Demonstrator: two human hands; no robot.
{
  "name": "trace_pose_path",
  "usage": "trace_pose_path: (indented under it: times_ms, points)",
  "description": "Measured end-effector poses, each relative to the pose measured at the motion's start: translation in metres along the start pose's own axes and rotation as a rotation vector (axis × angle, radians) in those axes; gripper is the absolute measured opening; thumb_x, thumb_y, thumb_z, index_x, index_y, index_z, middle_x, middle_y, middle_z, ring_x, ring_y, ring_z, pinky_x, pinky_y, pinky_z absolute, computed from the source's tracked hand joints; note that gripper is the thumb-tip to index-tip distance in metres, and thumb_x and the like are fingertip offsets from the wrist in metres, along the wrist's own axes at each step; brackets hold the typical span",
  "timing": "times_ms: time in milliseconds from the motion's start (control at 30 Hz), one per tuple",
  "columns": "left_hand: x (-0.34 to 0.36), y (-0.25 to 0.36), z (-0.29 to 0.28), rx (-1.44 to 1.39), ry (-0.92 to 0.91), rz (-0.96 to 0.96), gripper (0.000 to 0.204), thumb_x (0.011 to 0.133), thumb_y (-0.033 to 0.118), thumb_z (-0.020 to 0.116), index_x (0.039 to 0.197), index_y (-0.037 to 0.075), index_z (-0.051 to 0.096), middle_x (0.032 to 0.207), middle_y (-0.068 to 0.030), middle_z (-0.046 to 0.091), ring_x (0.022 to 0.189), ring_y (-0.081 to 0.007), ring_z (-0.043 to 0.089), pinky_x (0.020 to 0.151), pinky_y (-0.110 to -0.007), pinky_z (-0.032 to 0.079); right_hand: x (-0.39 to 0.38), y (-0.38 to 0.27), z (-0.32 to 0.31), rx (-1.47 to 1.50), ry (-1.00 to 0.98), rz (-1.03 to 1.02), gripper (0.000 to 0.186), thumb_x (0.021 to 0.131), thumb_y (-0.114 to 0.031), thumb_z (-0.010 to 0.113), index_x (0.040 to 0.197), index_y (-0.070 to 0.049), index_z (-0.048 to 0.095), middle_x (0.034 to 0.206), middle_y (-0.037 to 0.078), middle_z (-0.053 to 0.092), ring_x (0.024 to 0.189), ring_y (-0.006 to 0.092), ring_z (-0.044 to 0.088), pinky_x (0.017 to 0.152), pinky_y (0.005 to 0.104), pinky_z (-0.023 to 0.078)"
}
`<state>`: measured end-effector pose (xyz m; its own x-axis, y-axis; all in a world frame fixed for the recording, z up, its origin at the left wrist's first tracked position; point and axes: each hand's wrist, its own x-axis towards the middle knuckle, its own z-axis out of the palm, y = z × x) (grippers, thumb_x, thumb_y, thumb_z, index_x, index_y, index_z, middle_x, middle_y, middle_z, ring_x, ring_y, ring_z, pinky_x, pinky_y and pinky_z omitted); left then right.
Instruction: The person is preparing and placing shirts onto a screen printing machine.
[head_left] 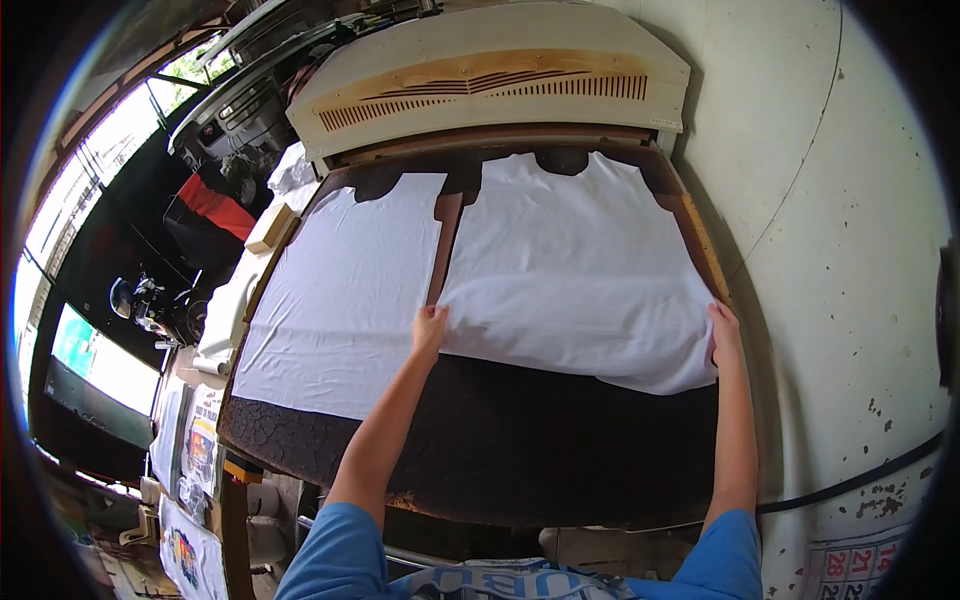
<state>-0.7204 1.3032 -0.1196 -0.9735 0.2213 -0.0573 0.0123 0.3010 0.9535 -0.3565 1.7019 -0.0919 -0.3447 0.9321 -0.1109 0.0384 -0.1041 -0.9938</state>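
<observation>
Left hand (430, 328): fingers pinch the near left edge of the right white cloth (575, 275).
Right hand (724, 333): fingers clamp that cloth's near right edge, by the wooden side rail (703, 240).
Right white cloth: spread flat on the dark worktop (520, 440), right half.
Left white cloth (340, 290): flat just beside it, a narrow dark gap between.
Cream hood (490, 75): raised behind both cloths.
</observation>
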Motion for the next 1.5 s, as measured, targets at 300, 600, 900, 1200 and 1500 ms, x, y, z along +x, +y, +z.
trace_pose_path:
  times_ms: [300,600,900,1200,1500]
  points:
    - [-0.106,0.034,-0.057,0.329,-0.118,0.340,0.041,0.078,0.013,0.058,0.116,0.012,0.043,0.057,-0.0055,0.046,0.055,-0.0158,0.047,0.057,-0.030,0.039,-0.094,0.002,-0.029,-0.350,0.065,-0.133,0.027,0.077,-0.006,0.057,0.102,0.003,0.054,0.084,0.008,0.058,0.067,0.0110,0.053,0.059,0.0256,0.042]
    - [-0.146,0.033,-0.062,0.322,-0.032,0.331,0.018,0.084,0.010,0.051,0.101,0.009,0.052,0.052,-0.0076,0.034,0.046,-0.0169,0.034,0.047,-0.032,0.031,-0.123,-0.003,-0.055,-0.677,0.166,-0.365,0.024,0.077,-0.007,0.059,0.099,0.001,0.054,0.058,0.006,0.049,0.052,0.0139,0.047,0.053,0.0294,0.039]
    - [-0.150,0.005,-0.074,0.528,-0.009,0.456,0.020,0.082,0.012,0.051,0.102,0.009,0.051,0.076,-0.0141,0.056,0.069,-0.0309,0.055,0.060,-0.040,0.043,-0.135,0.010,-0.062,-1.154,0.282,-0.520,0.028,0.078,-0.007,0.059,0.104,-0.004,0.051,0.071,0.013,0.056,0.066,0.0282,0.056,0.061,0.0375,0.044]
    - [-0.222,-0.014,-0.203,0.537,0.093,0.441,0.021,0.081,0.014,0.051,0.102,0.009,0.053,0.083,-0.0105,0.056,0.071,-0.0276,0.058,0.061,-0.038,0.047,-0.213,-0.001,-0.011,-1.120,0.229,-0.635,0.028,0.080,-0.004,0.055,0.107,-0.003,0.050,0.096,0.016,0.053,0.083,0.0301,0.056,0.069,0.0394,0.045]
    - [-0.380,-0.083,-0.407,0.409,0.388,0.156,0.019,0.078,0.006,0.053,0.096,0.007,0.055,0.085,-0.0104,0.058,0.075,-0.0256,0.059,0.066,-0.033,0.047,-0.425,0.022,0.197,-0.669,-0.255,-0.861,0.019,0.081,-0.001,0.051,0.100,0.001,0.056,0.090,0.014,0.057,0.072,0.0239,0.057,0.059,0.0308,0.046]
